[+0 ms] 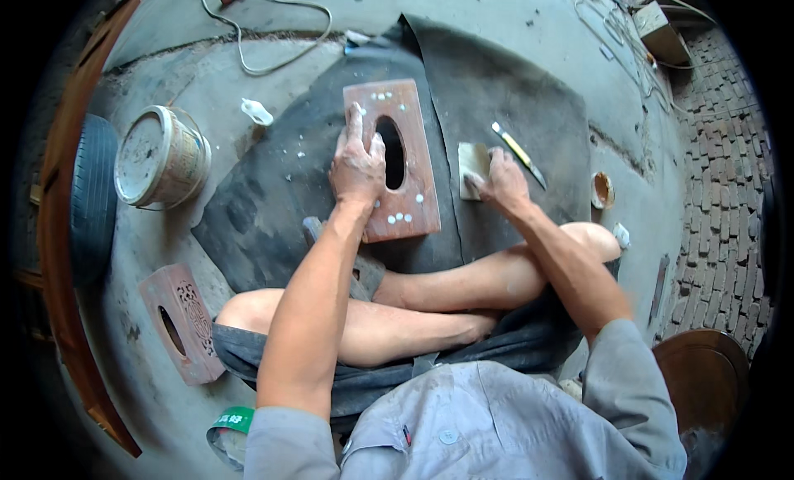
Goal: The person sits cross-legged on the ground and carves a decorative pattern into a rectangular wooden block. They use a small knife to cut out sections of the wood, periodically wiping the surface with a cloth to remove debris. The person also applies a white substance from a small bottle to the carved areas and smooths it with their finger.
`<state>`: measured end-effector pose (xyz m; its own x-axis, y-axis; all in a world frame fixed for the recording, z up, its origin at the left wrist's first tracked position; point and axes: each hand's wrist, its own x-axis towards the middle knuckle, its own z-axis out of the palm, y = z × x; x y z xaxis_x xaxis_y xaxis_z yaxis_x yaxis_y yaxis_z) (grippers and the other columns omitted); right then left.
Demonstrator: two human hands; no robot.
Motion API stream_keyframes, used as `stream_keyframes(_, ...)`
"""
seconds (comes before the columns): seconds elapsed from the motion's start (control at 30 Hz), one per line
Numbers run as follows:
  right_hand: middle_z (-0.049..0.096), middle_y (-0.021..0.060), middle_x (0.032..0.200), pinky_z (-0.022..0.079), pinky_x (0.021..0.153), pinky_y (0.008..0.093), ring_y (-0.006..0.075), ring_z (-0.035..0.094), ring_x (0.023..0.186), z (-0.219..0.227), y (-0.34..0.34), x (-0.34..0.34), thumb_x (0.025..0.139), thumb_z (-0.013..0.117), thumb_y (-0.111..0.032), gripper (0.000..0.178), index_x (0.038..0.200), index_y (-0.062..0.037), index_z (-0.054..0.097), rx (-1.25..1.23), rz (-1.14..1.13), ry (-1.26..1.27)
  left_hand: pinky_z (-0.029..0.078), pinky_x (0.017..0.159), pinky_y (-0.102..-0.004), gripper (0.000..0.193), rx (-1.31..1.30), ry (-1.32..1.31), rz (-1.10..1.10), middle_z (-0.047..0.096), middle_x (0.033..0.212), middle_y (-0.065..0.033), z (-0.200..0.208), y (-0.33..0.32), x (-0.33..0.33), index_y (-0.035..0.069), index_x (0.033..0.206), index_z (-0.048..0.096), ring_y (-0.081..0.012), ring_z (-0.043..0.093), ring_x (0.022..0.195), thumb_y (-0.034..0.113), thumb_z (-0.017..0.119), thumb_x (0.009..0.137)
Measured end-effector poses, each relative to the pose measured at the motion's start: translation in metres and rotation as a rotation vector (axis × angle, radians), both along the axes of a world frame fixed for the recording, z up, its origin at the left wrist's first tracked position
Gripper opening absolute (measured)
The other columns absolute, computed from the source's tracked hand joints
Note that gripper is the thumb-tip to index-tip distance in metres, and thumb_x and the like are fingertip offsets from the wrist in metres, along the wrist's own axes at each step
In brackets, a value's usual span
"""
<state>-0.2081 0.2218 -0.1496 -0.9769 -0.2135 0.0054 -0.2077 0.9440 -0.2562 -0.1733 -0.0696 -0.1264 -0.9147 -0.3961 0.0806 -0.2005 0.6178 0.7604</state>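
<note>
A reddish-brown wooden tissue box (418, 145) with an oval opening rests on the dark mat in front of me. White dabs dot its top near both ends. My left hand (358, 166) lies on the box beside the opening, its fingers apart and the index finger stretched toward the far end. To the right, my right hand (503, 180) is closed on a flat, squarish beige piece (470, 167), low over the mat; I cannot tell whether it is sandpaper or a scraper. A yellow-handled utility knife (517, 152) lies just beyond that hand.
The dark mat (521, 83) covers the floor under my crossed legs. A lidded bucket (169, 157), a white bottle (256, 111), a tyre (93, 199) and a second carved box (182, 323) are at the left. At the right are a small brown-stained container (603, 191) and brick paving (719, 191).
</note>
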Motion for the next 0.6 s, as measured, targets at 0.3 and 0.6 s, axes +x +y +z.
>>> stream_keyframes(0.3, 0.070, 0.0132, 0.074, 0.050, 0.059, 0.0366, 0.0223, 0.066, 0.062, 0.080, -0.016, 0.021, 0.105, 0.068, -0.022, 0.026, 0.094, 0.0011, 0.068, -0.640, -0.157, -0.060, 0.040, 0.120, -0.0522, 0.071, 0.064, 0.053, 0.166, 0.044, 0.161, -0.0287, -0.013, 0.006, 0.001, 0.023, 0.166, 0.039, -0.0494, 0.044, 0.146, 0.029, 0.066, 0.101)
stream_keyframes(0.6, 0.062, -0.0028, 0.070, 0.045, 0.058, 0.0284, 0.0045, 0.048, 0.067, 0.103, -0.029, 0.086, 0.107, 0.068, -0.018, 0.022, 0.104, 0.0020, 0.076, -0.860, 0.086, -0.148, 0.059, 0.083, -0.0372, 0.049, 0.506, -0.040, -0.220, 0.078, 0.100, -0.0153, 0.075, 0.084, 0.066, -0.009, 0.126, 0.069, -0.0208, 0.072, 0.092, 0.032, 0.079, 0.100)
